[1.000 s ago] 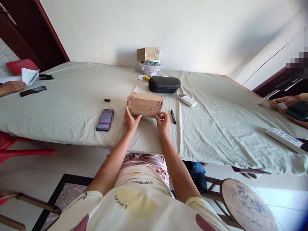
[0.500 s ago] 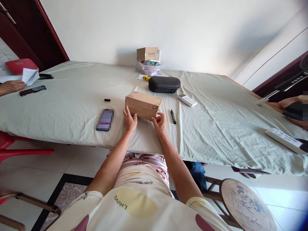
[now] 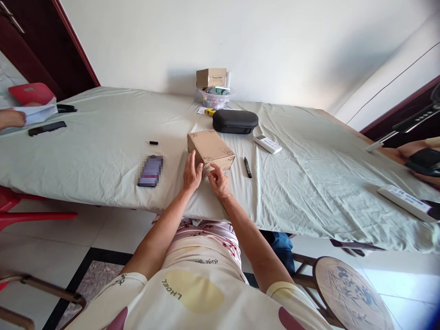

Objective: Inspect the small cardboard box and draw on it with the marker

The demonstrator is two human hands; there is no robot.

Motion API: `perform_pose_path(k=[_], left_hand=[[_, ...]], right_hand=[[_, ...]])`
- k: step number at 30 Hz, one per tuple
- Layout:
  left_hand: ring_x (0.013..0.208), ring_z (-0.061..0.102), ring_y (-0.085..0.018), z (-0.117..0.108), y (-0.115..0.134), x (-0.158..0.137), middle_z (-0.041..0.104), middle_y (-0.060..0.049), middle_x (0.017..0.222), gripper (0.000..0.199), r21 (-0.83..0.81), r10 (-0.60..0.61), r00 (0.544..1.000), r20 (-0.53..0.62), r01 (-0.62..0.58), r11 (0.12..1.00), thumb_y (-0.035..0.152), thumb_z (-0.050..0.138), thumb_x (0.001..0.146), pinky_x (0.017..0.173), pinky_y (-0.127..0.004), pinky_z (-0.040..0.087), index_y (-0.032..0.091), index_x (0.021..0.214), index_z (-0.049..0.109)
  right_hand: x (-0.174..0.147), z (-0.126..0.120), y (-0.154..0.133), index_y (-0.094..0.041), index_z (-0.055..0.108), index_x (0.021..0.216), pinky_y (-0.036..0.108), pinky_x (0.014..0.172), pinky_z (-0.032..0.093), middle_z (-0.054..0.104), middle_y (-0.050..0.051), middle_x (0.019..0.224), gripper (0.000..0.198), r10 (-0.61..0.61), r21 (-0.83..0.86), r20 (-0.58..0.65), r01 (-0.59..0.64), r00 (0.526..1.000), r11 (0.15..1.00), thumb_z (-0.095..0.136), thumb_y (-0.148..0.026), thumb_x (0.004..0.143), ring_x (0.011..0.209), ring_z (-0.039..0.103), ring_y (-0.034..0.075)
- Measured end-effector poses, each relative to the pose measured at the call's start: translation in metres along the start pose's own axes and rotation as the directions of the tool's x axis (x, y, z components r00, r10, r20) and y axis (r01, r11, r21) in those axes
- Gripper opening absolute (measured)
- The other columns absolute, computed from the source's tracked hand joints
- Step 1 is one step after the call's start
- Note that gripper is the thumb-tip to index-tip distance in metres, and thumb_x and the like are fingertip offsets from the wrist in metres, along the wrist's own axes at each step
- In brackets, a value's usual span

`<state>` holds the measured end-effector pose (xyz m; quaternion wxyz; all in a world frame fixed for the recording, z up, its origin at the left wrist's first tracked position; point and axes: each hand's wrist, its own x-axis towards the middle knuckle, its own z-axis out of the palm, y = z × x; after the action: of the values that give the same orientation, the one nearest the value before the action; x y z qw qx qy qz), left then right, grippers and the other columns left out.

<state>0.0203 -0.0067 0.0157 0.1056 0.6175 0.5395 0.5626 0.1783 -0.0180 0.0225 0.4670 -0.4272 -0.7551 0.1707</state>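
Near the front edge of the cloth-covered table, the person's left hand lies half spread along the left side of a cardboard box, while the right hand curls at its near corner; whether those fingers grip or only touch, I can't tell. The box seems to rest on the table, its visible faces closed, so I'd judge the handling partway: box shut, both hands yet to leave it. Just right lies a black marker; beyond, a black case.
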Motion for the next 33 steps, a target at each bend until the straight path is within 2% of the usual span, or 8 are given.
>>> perform_pose_path(k=[3,6,8,10,12,15,22,33], left_hand=[[0.167,0.035,-0.029,0.002,0.005,-0.001,0.04,-0.016,0.176,0.063,0.005,0.017,0.997,0.078,-0.017,1.0,0.055,0.048,0.109,0.135,-0.047,0.035,0.022,0.162,0.048],[0.165,0.039,-0.029,0.006,0.008,-0.003,0.041,-0.017,0.174,0.054,0.002,0.004,0.993,0.115,-0.004,1.0,0.046,0.053,0.107,0.131,-0.045,0.042,0.023,0.156,0.058],[0.164,0.04,-0.029,0.007,0.009,-0.003,0.042,-0.018,0.173,0.052,0.001,-0.006,0.993,0.114,0.006,1.0,0.042,0.054,0.107,0.13,-0.044,0.044,0.022,0.154,0.06],[0.164,0.041,-0.029,0.007,0.01,-0.003,0.043,-0.017,0.172,0.051,0.012,-0.016,0.993,0.12,0.015,1.0,0.041,0.056,0.106,0.13,-0.045,0.045,0.023,0.154,0.06],[0.163,0.041,-0.029,0.006,0.01,-0.002,0.043,-0.015,0.172,0.05,0.028,-0.017,0.991,0.129,0.014,1.0,0.04,0.057,0.106,0.13,-0.046,0.044,0.025,0.153,0.059],[0.163,0.043,-0.029,0.004,0.01,-0.002,0.043,-0.015,0.173,0.05,0.033,0.004,0.99,0.138,-0.008,0.999,0.04,0.055,0.106,0.131,-0.046,0.043,0.024,0.153,0.058],[0.163,0.043,-0.028,0.004,0.007,-0.002,0.048,-0.015,0.17,0.048,0.005,-0.005,0.993,0.122,0.004,1.0,0.038,0.054,0.106,0.133,-0.045,0.041,0.025,0.152,0.057],[0.154,0.053,-0.026,-0.006,-0.001,0.003,0.059,-0.015,0.161,0.05,-0.054,-0.031,0.999,0.023,0.033,0.998,0.043,0.047,0.109,0.133,-0.045,0.039,0.022,0.154,0.052]], right_hand=[[0.002,-0.003,-0.001,-0.022,0.059,0.154,0.034,0.085,0.063,0.083,0.008,0.109,0.061,0.041,-0.036,0.011,-0.041,0.999,0.999,0.05,-0.055,0.104,0.082,0.075,0.02],[0.005,-0.002,-0.005,-0.026,0.06,0.157,0.039,0.096,0.064,0.077,0.01,0.139,0.064,0.045,-0.063,0.054,-0.042,0.997,0.997,0.047,-0.06,0.104,0.113,0.078,0.028],[0.006,-0.001,-0.005,-0.028,0.059,0.158,0.041,0.098,0.064,0.073,0.009,0.146,0.064,0.051,-0.072,0.062,-0.047,0.997,0.996,0.045,-0.061,0.105,0.12,0.077,0.03],[0.007,-0.003,-0.002,-0.028,0.058,0.159,0.039,0.092,0.065,0.078,0.01,0.136,0.063,0.097,-0.088,0.031,-0.094,0.995,0.992,0.046,-0.06,0.105,0.108,0.08,0.029],[0.009,-0.009,0.004,-0.026,0.055,0.161,0.037,0.085,0.064,0.083,0.009,0.111,0.064,0.178,-0.102,-0.039,-0.181,0.983,0.978,0.047,-0.057,0.105,0.09,0.08,0.026],[0.012,-0.022,0.013,-0.02,0.046,0.166,0.037,0.081,0.061,0.081,0.006,0.09,0.068,0.275,-0.101,-0.171,-0.294,0.946,0.95,0.044,-0.05,0.106,0.079,0.077,0.025],[0.016,-0.036,0.022,-0.012,0.03,0.171,0.04,0.082,0.057,0.081,0.009,0.095,0.075,0.371,-0.079,-0.252,-0.401,0.894,0.913,0.046,-0.041,0.104,0.085,0.076,0.028],[0.014,-0.032,0.028,-0.016,0.046,0.163,0.035,0.078,0.052,0.08,0.006,0.087,0.066,0.413,-0.046,-0.117,-0.42,0.903,0.906,0.056,-0.044,0.105,0.077,0.071,0.023]])
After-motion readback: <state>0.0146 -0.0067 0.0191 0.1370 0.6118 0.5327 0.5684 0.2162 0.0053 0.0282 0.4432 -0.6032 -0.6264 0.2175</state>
